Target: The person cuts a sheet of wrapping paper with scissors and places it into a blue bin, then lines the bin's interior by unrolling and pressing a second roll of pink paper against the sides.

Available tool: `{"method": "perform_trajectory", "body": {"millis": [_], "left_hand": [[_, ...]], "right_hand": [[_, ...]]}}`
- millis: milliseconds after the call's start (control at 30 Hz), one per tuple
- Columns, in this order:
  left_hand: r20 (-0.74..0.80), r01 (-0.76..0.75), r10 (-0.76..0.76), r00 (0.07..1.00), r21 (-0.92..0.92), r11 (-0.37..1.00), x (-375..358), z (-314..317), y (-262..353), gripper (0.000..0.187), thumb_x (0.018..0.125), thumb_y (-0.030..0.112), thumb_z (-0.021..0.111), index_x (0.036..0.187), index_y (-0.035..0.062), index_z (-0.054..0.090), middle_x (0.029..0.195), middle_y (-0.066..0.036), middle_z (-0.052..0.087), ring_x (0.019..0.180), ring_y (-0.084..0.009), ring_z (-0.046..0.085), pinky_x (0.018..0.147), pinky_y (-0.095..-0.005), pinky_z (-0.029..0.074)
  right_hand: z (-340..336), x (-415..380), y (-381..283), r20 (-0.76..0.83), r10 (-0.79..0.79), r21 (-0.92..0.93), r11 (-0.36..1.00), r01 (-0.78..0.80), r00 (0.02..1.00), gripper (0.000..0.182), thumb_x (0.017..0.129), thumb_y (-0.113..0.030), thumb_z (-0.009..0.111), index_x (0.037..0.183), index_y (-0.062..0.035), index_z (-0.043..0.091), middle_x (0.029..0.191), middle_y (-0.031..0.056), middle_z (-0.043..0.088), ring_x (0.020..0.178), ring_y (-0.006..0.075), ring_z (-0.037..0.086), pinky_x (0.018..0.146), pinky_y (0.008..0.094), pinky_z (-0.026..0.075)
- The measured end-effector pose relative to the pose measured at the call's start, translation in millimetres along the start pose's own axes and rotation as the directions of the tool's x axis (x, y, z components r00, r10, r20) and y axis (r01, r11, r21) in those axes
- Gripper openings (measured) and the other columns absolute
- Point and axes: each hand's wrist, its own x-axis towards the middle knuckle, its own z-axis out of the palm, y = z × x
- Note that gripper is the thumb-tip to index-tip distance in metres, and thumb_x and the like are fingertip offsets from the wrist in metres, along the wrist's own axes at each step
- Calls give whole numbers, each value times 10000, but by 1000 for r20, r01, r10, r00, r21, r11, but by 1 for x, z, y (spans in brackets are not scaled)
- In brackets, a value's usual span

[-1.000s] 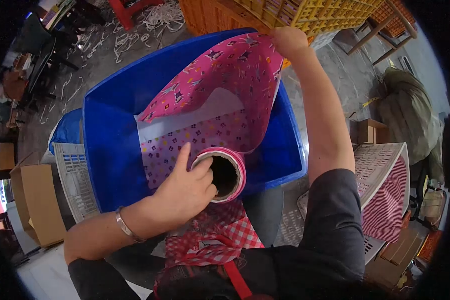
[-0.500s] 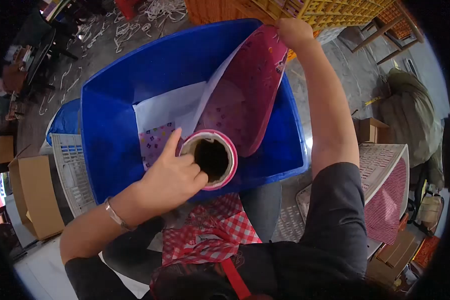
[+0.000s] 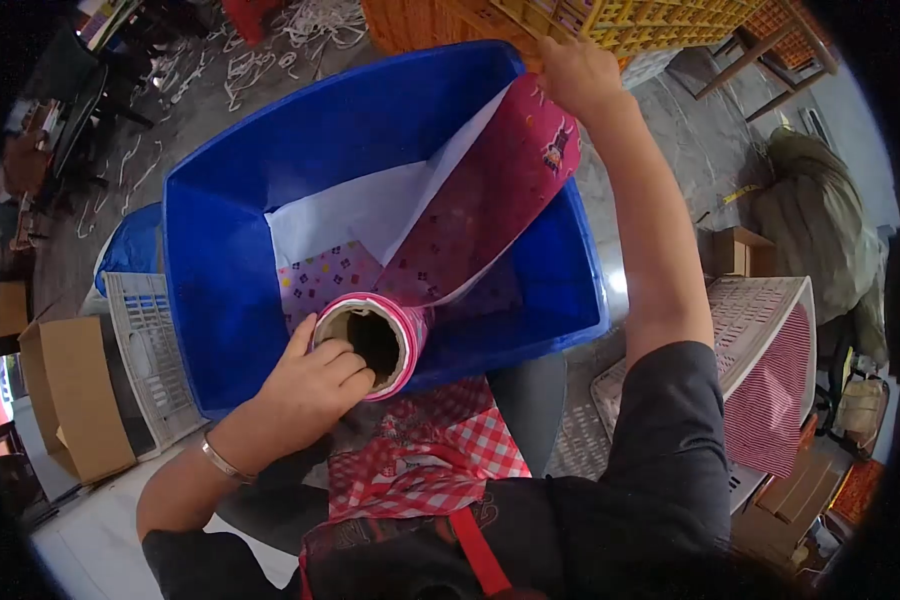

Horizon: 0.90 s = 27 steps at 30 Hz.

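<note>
Currently, the left hand (image 3: 312, 395) is gripping the near rim of the roll (image 3: 370, 345) — fingers curling into its hollow core, index finger lying along the outside. The right hand (image 3: 580, 75) is pinching the raised edge of the pink sheet (image 3: 500, 180), which is sloping down into the blue tub (image 3: 245, 170) — the roll is sitting at the tub's near side.

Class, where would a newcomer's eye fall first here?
Probably on the big blue tub in the middle. Next, the pink sheet, raised at the tub's far right by the right hand, then the hollow roll at its near edge, gripped by the left hand.
</note>
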Motion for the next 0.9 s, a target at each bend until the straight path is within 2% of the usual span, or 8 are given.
{"method": "perform_trajectory", "body": {"millis": [100, 167, 267, 333, 400, 467, 500, 900], "left_hand": [[-66, -4, 3, 998, -21, 1000, -4, -4, -2, 236, 774, 109, 596, 1006, 92, 635, 988, -40, 590, 1033, -234, 567, 1018, -589, 362], [-113, 0, -2, 994, -21, 1000, -8, -2, -3, 240, 775, 131, 615, 1012, 95, 636, 998, -41, 590, 1035, -234, 566, 1012, -601, 355], [-171, 35, -46, 984, -64, 997, -8, 3, 2, 247, 774, 181, 658, 1007, 101, 636, 997, -39, 585, 1027, -232, 565, 1003, -629, 337], [-197, 65, -83, 977, -94, 993, -1, 19, 16, 253, 771, 210, 682, 997, 106, 635, 987, -35, 580, 1018, -229, 564, 998, -645, 326], [-231, 158, -189, 954, -148, 976, 3, 26, 21, 263, 762, 245, 714, 980, 121, 635, 923, -21, 577, 967, -209, 562, 1007, -664, 299], [-233, 157, -184, 955, -130, 979, 3, 31, 22, 239, 766, 241, 709, 960, 124, 632, 876, -12, 570, 929, -200, 565, 1017, -665, 290], [-224, 149, -171, 960, -112, 983, 3, 32, 22, 216, 770, 236, 704, 940, 127, 628, 829, -4, 564, 890, -192, 567, 1028, -665, 280], [-126, 103, -76, 989, 228, 968, -46, 11, 3, 72, 761, 134, 571, 815, 126, 618, 772, -6, 532, 920, -175, 579, 1027, -680, 280]], "right_hand": [[-57, -38, -32, -240, -229, 133, 955, 266, 943, 306, 771, -180, 658, 1056, -81, 605, 955, 122, 628, 950, 316, 605, 804, 429, 508], [-84, -75, -59, -371, -394, 376, 764, 524, 841, 197, 760, -194, 638, 916, -80, 600, 843, 105, 588, 873, 306, 589, 788, 429, 477], [-122, -139, -84, -32, -647, 628, 580, 519, 762, 556, 746, -326, 725, 1210, -57, 577, 1124, 116, 616, 1114, 317, 561, 1005, 490, 411], [-98, -171, -91, 153, -704, 561, 640, 526, 693, 648, 763, -410, 711, 1282, -63, 538, 1222, 120, 590, 1201, 313, 519, 1083, 522, 324], [-73, -180, -92, 135, -671, 440, 700, 563, 729, 439, 776, -324, 676, 1133, -76, 612, 1088, 93, 628, 1095, 284, 569, 1035, 502, 361], [-62, -180, -86, 230, -718, 459, 675, 578, 657, 206, 744, -204, 640, 919, -97, 628, 897, 52, 619, 934, 249, 593, 932, 457, 412], [-56, -181, -87, 39, -699, 457, 648, 609, 714, 83, 695, -143, 617, 760, -112, 577, 746, 31, 560, 801, 231, 574, 818, 409, 435], [-61, -164, -57, -56, -601, 398, 719, 570, 798, 99, 717, -106, 602, 660, -80, 526, 705, 91, 569, 755, 294, 587, 704, 409, 483]]}}
